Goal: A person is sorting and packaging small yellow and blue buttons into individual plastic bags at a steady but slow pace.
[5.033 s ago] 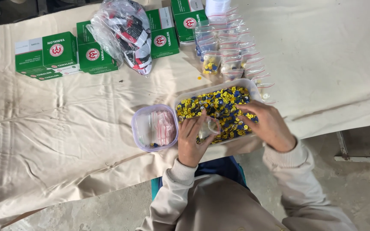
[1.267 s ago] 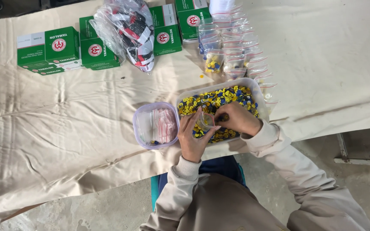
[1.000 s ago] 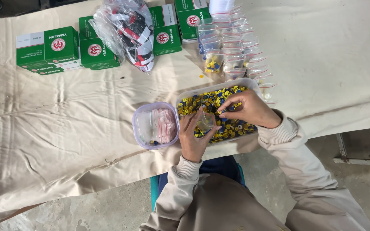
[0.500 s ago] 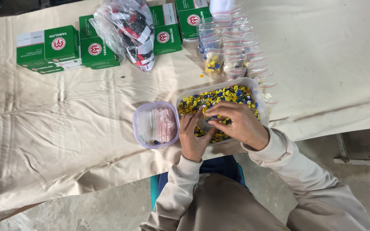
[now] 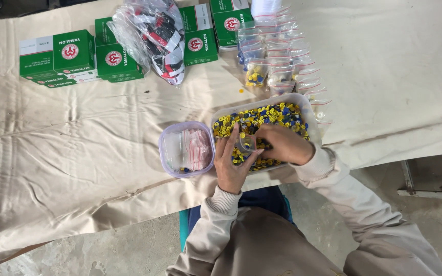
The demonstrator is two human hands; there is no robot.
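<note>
A cream cloth [image 5: 78, 153] covers the table, creased and hanging over the near edge. At the far left stand green and white cartons [image 5: 57, 56], stacked in a row along the back. Just right of them lies a clear plastic bag [image 5: 154, 36] stuffed with red, black and white items, partly overlapping more cartons of the same kind.

Nearer the person, left of centre, sits a small round tub [image 5: 166, 153] with a pale violet rim. It holds a bundle of small clear zip bags with red strips.

The left hand [image 5: 234, 163] is directly right of that tub, reaching over the near edge of a larger clear rectangular tray [image 5: 310, 110]. Its fingers curl around a small clear bag [image 5: 246, 143], holding it upright with the mouth open, as far as the view allows; the bag is nearly transparent and its outline is hard to trace. The right hand [image 5: 282, 145] meets the left over the tray, fingertips bunched at the mouth of the bag. Whether they pinch any pieces cannot be told. The two hands are together, touching or almost touching at the bag.

The tray is filled with small yellow and blue caps [image 5: 267, 115], with a few darker ones mixed in. The hands cover its near half.

Behind the tray, a row of filled and empty zip bags [image 5: 277, 61] runs toward the back of the table; one holds yellow and blue pieces. A single yellow piece [image 5: 240, 91] lies loose on the cloth beside them.
</note>
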